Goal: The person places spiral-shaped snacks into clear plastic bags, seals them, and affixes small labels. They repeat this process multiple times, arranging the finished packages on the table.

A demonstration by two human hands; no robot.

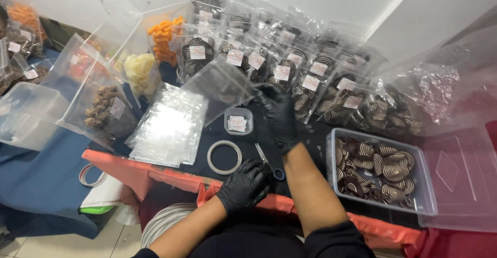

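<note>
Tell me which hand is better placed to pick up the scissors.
Left, probably. The left hand rests right beside the scissors on the dark cloth, fingers almost touching them. The right hand is raised further back, holding a clear plastic pouch, so it is occupied.

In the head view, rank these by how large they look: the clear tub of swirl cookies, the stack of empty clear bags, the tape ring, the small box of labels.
1. Clear tub of swirl cookies and stack of empty clear bags: look alike in size, too close to rank.
2. Tape ring.
3. Small box of labels.
</note>
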